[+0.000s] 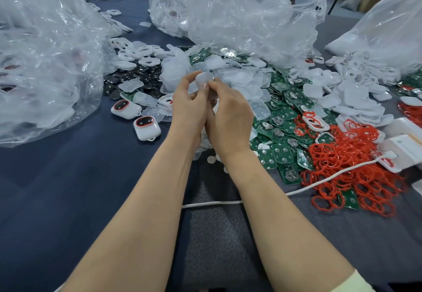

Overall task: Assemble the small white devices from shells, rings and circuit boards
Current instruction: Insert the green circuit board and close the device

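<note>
Head view: the left hand (189,108) and right hand (228,113) are raised together above the desk (68,177), fingers curled, both pinching 1 small white shell (204,78). Whether a board sits inside it cannot be told. 2 finished devices (123,108) lie just left of the hands. Heaps of circuit boards (285,118), red rings (356,161) and loose shells (356,92) remain, so the job looks barely begun.
</note>
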The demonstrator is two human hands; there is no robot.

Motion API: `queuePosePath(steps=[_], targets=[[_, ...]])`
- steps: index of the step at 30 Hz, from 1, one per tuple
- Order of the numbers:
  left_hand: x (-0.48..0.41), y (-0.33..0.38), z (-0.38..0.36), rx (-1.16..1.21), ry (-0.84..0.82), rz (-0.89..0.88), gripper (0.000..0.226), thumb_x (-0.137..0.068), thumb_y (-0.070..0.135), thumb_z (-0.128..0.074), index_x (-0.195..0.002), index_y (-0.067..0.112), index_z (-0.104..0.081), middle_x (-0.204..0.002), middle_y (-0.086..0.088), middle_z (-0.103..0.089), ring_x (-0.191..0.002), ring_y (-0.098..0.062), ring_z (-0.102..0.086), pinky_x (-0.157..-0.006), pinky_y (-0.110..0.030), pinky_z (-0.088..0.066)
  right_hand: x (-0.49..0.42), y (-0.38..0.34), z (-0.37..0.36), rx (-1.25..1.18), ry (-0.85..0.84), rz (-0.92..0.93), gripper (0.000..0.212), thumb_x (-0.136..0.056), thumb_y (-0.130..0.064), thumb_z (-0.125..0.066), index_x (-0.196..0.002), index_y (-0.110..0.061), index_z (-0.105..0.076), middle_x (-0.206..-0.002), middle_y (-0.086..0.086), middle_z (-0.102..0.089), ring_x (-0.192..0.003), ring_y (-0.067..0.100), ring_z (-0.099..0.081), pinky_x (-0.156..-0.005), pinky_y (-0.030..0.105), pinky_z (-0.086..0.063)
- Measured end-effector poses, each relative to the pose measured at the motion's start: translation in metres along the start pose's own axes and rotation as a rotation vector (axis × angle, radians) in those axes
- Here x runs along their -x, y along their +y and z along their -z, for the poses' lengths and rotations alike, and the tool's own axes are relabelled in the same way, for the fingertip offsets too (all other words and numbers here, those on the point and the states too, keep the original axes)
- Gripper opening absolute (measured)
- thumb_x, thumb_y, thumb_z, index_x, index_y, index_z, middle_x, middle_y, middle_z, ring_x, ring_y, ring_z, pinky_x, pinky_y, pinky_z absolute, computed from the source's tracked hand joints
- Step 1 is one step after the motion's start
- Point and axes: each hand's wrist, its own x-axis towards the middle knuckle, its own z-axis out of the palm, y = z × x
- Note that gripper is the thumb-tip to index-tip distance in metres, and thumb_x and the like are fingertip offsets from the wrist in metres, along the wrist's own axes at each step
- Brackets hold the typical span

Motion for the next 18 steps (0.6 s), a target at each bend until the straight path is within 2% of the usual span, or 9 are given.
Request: queuePosePath(steps=[1,3,5,8,10,12,15,18], targets=[[-0.001,0.001,0.001,-0.003,0.012,-0.004,0.02,-0.099,0.006,-0.049,-0.103,0.024,-0.057,-0.068,0.004,-0.07,-0.068,-0.007,-0.068,-0.066,-0.02,-0.054,0.0,-0.001,0.001,-0.024,-0.008,0.01,0.026,-0.095,-0.021,-0.053,-0.117,-0.013,-0.065,-0.11,0.003,-0.07,-0.103,0.02,-0.061,-0.089,0.028,-0.041],[-0.003,0.003,0.004,-0.009,0.016,-0.014,0.022,-0.099,0.004,-0.048,-0.103,0.024,-0.057,-0.075,-0.001,-0.068,-0.072,-0.011,-0.066,-0.072,-0.024,-0.056,-0.003,0.003,0.006,-0.159,-0.039,-0.029,0.023,-0.095,-0.016,-0.053,-0.112,-0.012,-0.068,-0.105,0.001,-0.071,-0.096,0.016,-0.064,-0.083,0.021,-0.044],[-0.003,0.004,0.003,-0.027,-0.029,-0.03,0.021,-0.099,0.003,-0.046,-0.107,0.021,-0.057,-0.083,-0.004,-0.066,-0.075,-0.012,-0.065,-0.072,-0.023,-0.057,-0.011,0.012,0.012,-0.379,-0.053,-0.168,0.021,-0.095,-0.011,-0.053,-0.11,-0.01,-0.068,-0.097,-0.004,-0.069,-0.09,0.009,-0.062,-0.078,0.013,-0.046],[0.0,-0.001,-0.003,-0.133,-0.139,-0.014,0.023,-0.1,0.005,-0.046,-0.109,0.024,-0.056,-0.089,-0.004,-0.066,-0.083,-0.016,-0.067,-0.074,-0.025,-0.058,-0.022,0.028,0.022,-0.566,-0.124,-0.397,0.02,-0.096,-0.018,-0.055,-0.111,-0.013,-0.066,-0.095,-0.005,-0.066,-0.088,0.007,-0.061,-0.079,0.021,-0.051],[0.002,-0.003,-0.004,-0.219,-0.213,-0.007,0.025,-0.1,0.007,-0.046,-0.108,0.028,-0.057,-0.093,-0.005,-0.067,-0.094,-0.024,-0.068,-0.083,-0.033,-0.057,-0.024,0.037,0.026,-0.625,-0.2,-0.481,0.014,-0.096,-0.024,-0.056,-0.1,-0.02,-0.068,-0.082,-0.01,-0.066,-0.07,0.001,-0.06,-0.062,0.018,-0.049],[0.002,-0.003,-0.002,-0.224,-0.272,0.013,0.024,-0.101,0.008,-0.045,-0.111,0.027,-0.057,-0.094,-0.004,-0.068,-0.091,-0.019,-0.069,-0.081,-0.03,-0.058,-0.024,0.042,0.028,-0.712,-0.256,-0.559,0.012,-0.095,-0.028,-0.057,-0.088,-0.027,-0.067,-0.074,-0.011,-0.066,-0.059,-0.002,-0.057,-0.051,0.014,-0.043],[0.003,0.0,0.002,-0.133,-0.346,0.052,0.023,-0.101,0.009,-0.045,-0.113,0.023,-0.058,-0.093,-0.005,-0.068,-0.079,-0.01,-0.07,-0.075,-0.024,-0.058,-0.025,0.044,0.028,-0.864,-0.251,-0.636,0.014,-0.093,-0.026,-0.059,-0.08,-0.025,-0.065,-0.074,-0.006,-0.063,-0.058,0.003,-0.054,-0.054,0.018,-0.04],[0.002,-0.001,0.002,-0.113,-0.366,0.062,0.023,-0.101,0.008,-0.045,-0.118,0.017,-0.057,-0.093,-0.007,-0.068,-0.081,-0.012,-0.069,-0.075,-0.024,-0.057,-0.026,0.043,0.023,-0.84,-0.193,-0.615,0.022,-0.094,-0.021,-0.058,-0.073,-0.024,-0.061,-0.071,-0.005,-0.059,-0.062,0.008,-0.051,-0.057,0.021,-0.04]])
